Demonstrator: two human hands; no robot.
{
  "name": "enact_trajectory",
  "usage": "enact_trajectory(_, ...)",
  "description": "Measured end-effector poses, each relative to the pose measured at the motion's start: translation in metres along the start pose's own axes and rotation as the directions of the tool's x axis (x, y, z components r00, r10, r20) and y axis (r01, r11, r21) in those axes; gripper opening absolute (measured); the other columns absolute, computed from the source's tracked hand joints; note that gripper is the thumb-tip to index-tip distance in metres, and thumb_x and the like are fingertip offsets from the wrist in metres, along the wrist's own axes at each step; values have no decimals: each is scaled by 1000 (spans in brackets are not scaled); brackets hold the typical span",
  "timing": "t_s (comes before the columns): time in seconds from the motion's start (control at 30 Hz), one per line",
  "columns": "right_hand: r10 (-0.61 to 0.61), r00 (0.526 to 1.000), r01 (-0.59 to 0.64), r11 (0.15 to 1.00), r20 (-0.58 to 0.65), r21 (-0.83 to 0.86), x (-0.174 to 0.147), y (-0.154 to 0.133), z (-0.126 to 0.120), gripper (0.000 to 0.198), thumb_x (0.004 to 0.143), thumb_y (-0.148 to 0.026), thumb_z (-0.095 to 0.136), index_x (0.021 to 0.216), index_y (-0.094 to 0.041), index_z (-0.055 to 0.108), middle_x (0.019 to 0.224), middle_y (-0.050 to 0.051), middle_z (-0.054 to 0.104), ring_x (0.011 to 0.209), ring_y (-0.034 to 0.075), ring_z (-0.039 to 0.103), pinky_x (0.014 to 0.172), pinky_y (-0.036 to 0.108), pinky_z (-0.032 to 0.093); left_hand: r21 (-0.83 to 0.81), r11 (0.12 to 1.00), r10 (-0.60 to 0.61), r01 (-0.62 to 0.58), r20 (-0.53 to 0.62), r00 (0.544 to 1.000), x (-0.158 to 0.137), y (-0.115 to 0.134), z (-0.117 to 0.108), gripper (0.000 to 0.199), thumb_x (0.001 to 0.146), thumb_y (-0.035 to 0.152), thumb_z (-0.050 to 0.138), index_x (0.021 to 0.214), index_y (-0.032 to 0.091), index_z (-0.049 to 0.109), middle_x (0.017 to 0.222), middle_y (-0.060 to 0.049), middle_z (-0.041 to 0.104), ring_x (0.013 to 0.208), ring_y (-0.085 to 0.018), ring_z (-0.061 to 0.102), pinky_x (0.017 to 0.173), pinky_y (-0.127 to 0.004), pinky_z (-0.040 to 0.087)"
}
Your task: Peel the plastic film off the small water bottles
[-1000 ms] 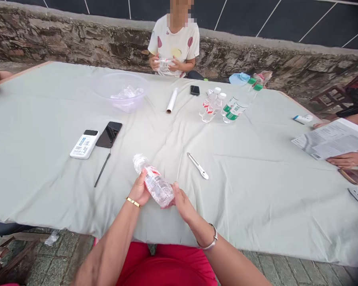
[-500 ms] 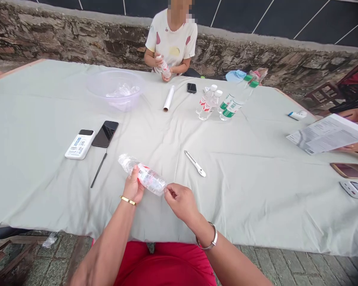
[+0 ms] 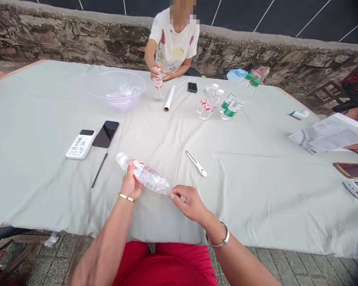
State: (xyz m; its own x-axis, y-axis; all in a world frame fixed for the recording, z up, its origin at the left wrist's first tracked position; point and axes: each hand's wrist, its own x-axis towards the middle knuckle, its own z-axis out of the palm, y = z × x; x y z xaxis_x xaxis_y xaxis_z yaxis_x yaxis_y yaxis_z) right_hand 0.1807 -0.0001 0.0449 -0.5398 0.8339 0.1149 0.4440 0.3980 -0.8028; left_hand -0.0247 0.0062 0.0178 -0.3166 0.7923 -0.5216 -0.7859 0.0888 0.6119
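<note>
My left hand (image 3: 132,182) is closed around the middle of a clear plastic water bottle (image 3: 149,177) with a red and white label. The bottle lies tilted above the cloth and is wrapped in crinkled clear film. At the bottle's right end, my right hand (image 3: 188,201) pinches the gathered tip of that plastic film (image 3: 167,189) between thumb and fingertips. A white utility knife (image 3: 196,163) lies on the cloth to the right of the bottle. To its left are a black phone (image 3: 106,134) and a thin black strap (image 3: 99,170).
A white power bank (image 3: 80,144) lies left. Farther back are a purple basin (image 3: 92,89) holding clear plastic, a film roll (image 3: 170,98), and several bottles (image 3: 208,104). Across the table, a person (image 3: 176,47) holds another bottle (image 3: 158,88). Papers (image 3: 328,133) and phones are at right.
My right hand has drawn slightly right, and the film at the bottle's end is stretched into a narrower tip. The person opposite has stood their bottle upright on the table.
</note>
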Motion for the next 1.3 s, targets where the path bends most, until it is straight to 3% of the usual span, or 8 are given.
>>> enact_trajectory(0.2, 11, 984, -10, 1000, -179, 6, 11, -3, 1, 17, 84, -37, 58, 80, -21, 60, 72, 1, 61, 62, 13, 56, 58, 26, 47, 74, 987, 133, -141, 103, 986, -4, 4, 5, 46, 66, 58, 69, 83, 15, 63, 76, -2, 68, 71, -16, 65, 71, -30, 52)
enact_trajectory(0.33, -211, 946, 204, 977, -247, -57, 7, -5, 7, 18, 89, -24, 49, 73, -21, 58, 68, 1, 61, 64, 13, 56, 60, 26, 46, 54, 992, 110, -118, 126, 986, -1, 5, 4, 46, 67, 57, 69, 86, 16, 62, 79, -2, 68, 74, -17, 66, 71, -31, 52)
enact_trajectory(0.5, -434, 889, 405, 895, -150, -186, -6, -4, 8, 11, 86, -18, 51, 82, -23, 61, 73, 2, 66, 65, 14, 55, 64, 30, 44, 32, 999, 28, -34, 155, 987, 5, 5, 2, 49, 64, 61, 68, 86, 18, 60, 77, -1, 67, 71, -18, 66, 69, -32, 52)
enact_trajectory(0.63, -367, 923, 356, 929, -116, -104, -7, -5, 4, 13, 86, -22, 51, 76, -23, 59, 79, 4, 65, 69, 15, 57, 65, 30, 46, 50, 996, 60, -69, 173, 983, 3, 7, 3, 52, 62, 61, 70, 89, 17, 60, 75, -2, 67, 78, -20, 67, 74, -34, 52)
enact_trajectory(0.77, -62, 942, 65, 998, -329, -1, -1, -5, 3, 20, 83, -42, 55, 84, -22, 57, 83, 5, 63, 73, 17, 59, 67, 32, 49, 48, 988, 138, -149, 186, 973, -1, 8, 4, 55, 59, 54, 76, 97, 18, 60, 82, -3, 69, 82, -21, 67, 77, -34, 52)
enact_trajectory(0.87, 118, 963, -128, 992, -241, -23, 6, -4, 11, 27, 81, -48, 57, 81, -21, 58, 72, 2, 62, 62, 14, 55, 59, 28, 46, 59, 983, 160, -175, 196, 967, -3, 8, 6, 57, 59, 53, 77, 101, 18, 60, 86, -4, 69, 82, -20, 67, 77, -34, 52)
enact_trajectory(1.1, -156, 939, 55, 948, -306, -313, 6, 0, 20, 30, 91, -27, 42, 66, -19, 58, 56, 0, 54, 57, 12, 50, 63, 29, 37, 199, 962, 178, -186, 60, 982, 7, -2, 8, 52, 61, 53, 75, 94, 17, 58, 77, -2, 68, 73, -18, 67, 71, -31, 52)
enact_trajectory(1.3, -44, 947, 20, 997, -318, -79, 1, -3, 15, 27, 93, -33, 38, 78, -21, 57, 73, 3, 62, 69, 15, 58, 66, 28, 44, 421, 884, 254, -204, -65, 965, 27, -18, 1, 39, 64, 49, 73, 84, 19, 59, 69, 0, 66, 72, -18, 65, 69, -29, 50)
